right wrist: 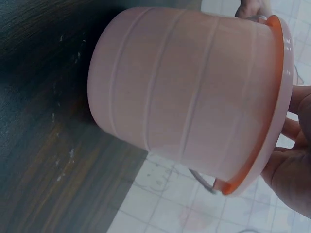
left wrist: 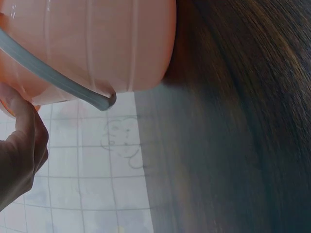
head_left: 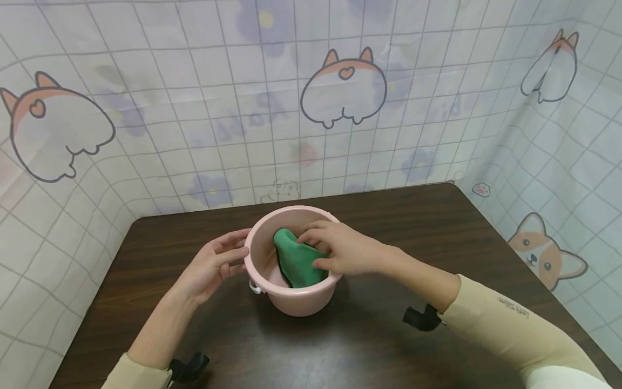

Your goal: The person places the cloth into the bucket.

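Note:
A pink bucket (head_left: 301, 302) stands upright on the dark table, its opening facing the head camera. Inside it lies a folded green cloth (head_left: 296, 262) with a dark edge. My left hand (head_left: 214, 265) steadies the bucket's left side, thumb and fingertips at the outside of the rim, fingers fairly straight. Over the right rim reaches my right hand (head_left: 347, 248), its bent fingers spread from the thumb, fingertips at the cloth. In the right wrist view, the bucket wall hides the cloth, and the hand (right wrist: 294, 155) shows beyond the rim.
The bucket's pale handle (left wrist: 58, 80) hangs down along its side. Brown wood-grain tabletop (head_left: 413, 227) surrounds the bucket. A white gridded curtain (head_left: 272, 108) with cartoon dogs rises behind and beside the table. Black wrist mounts (head_left: 189, 367) sit under both forearms.

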### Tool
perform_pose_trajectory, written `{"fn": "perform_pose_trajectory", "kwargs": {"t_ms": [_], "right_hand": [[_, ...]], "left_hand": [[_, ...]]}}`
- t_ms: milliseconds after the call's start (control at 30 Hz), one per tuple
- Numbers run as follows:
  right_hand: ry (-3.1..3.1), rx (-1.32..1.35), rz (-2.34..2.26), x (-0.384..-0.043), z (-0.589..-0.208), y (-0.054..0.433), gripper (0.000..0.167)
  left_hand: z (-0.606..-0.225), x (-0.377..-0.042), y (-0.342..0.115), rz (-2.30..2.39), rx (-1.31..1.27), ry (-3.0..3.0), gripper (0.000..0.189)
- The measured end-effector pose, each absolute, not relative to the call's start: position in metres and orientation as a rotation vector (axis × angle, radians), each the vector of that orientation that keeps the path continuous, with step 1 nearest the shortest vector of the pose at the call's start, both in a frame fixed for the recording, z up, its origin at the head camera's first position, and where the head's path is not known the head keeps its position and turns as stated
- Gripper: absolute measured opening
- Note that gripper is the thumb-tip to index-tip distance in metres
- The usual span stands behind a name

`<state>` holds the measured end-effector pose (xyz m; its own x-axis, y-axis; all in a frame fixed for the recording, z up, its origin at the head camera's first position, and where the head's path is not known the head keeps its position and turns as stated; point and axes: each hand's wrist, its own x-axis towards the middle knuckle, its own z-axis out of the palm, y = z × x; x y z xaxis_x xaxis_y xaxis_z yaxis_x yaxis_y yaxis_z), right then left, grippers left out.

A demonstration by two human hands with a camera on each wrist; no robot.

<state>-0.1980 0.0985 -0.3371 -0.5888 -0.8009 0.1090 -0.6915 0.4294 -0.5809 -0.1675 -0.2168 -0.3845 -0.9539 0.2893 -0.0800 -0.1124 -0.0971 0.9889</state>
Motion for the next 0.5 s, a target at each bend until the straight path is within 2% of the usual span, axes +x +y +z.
{"fn": "perform_pose_trajectory", "kwargs": {"t_ms": [300, 500], "right_hand": [[2.642, -1.37, -1.205, -0.204, -0.336, 0.132, 0.033], [2.808, -1.291, -1.329, -0.219, -0.335, 0.165, 0.034]], "left_hand": [[-0.393, -0.166, -0.229, 2.054, 0.207, 2.105, 0.053], [-0.397, -0.167, -0.242, 1.63, 0.304, 2.63, 0.051]]}}
